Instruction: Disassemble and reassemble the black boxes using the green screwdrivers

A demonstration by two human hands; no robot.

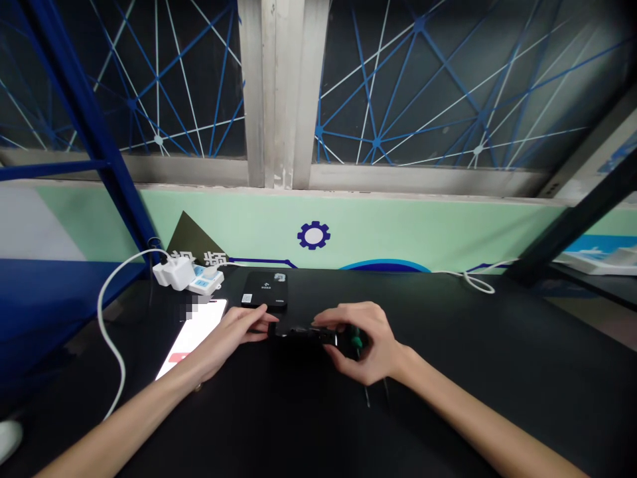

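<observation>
A dark, flat black case-like part (302, 333) is held low over the black table between my two hands; its exact kind is hard to make out. My left hand (246, 325) grips its left end between thumb and fingers. At the other end, my right hand (367, 335) curls around it, with the thumb below and the fingertips on top. A green-handled tool (356, 341), partly hidden by the right hand, shows a thin shaft toward the table. Just behind the left fingertips lies a black box (265, 290) with stickers on its top.
A phone (199, 332) with a bright screen lies left, partly under my left forearm. Behind it are a white plug adapter (174, 273) and a white-and-blue power strip (205, 280). A white cable (101, 312) loops down the left side. Another cable (478, 284) lies along the back edge.
</observation>
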